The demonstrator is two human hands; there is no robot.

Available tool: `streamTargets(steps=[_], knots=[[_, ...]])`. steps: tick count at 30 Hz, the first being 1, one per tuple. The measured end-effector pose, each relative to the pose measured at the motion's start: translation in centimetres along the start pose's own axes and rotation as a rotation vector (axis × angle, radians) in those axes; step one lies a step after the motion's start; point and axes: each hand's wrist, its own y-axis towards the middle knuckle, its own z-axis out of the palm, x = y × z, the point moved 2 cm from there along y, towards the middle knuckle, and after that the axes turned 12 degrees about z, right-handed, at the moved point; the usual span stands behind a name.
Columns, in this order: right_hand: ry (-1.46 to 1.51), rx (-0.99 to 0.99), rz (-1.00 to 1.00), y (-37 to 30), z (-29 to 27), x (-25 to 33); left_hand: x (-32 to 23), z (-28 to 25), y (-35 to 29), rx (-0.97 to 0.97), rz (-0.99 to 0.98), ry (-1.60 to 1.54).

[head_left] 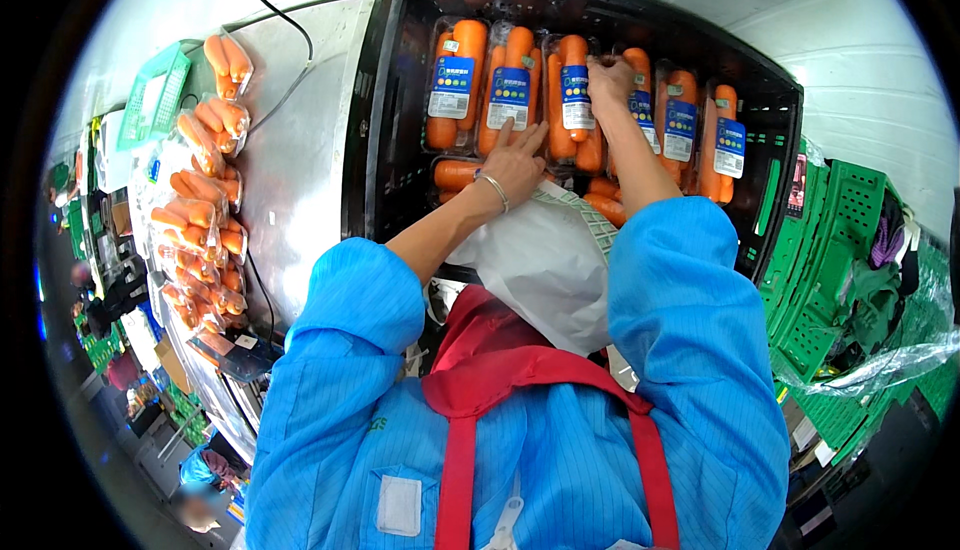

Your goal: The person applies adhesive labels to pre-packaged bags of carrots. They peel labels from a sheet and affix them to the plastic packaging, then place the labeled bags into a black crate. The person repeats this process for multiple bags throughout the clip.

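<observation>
Several clear packs of carrots with blue-and-white labels stand in a row inside a black crate (372,185). My right hand (612,82) reaches over the far part of the row, its fingers curled closed at the upper edge of the middle carrot pack (573,100); the fingertips are partly hidden. My left hand (515,162) lies with fingers stretched out at the near end of the second carrot pack from the left (510,85). Below my hands, more carrots (455,174) lie under the row. White plastic sheeting (545,255) hangs over the crate's near side, between my forearms.
Left of the crate is a metal table (305,140) with bagged carrots (200,215) piled along its far left side. A black cable (300,20) crosses it. A light green basket (155,95) stands beyond. Green crates (830,270) are stacked at the right.
</observation>
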Motion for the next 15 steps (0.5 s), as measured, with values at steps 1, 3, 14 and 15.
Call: streamTargets(steps=[1,3,14,15], knots=[[-0.044,-0.027,-0.031,-0.5,-0.2,0.6,0.0,-0.1,0.1,0.003,0.0,0.001],[-0.105,-0.11,-0.227,-0.7,-0.2,0.4,0.0,0.0,0.1,0.006,-0.011,-0.015],[-0.47,0.091,-0.431,-3.9,-5.6,2.1,-0.1,0.0,0.3,0.024,-0.037,-0.043],[-0.603,0.026,-0.497,-4.0,-7.1,1.9,-0.1,0.0,0.3,0.01,-0.039,-0.055]])
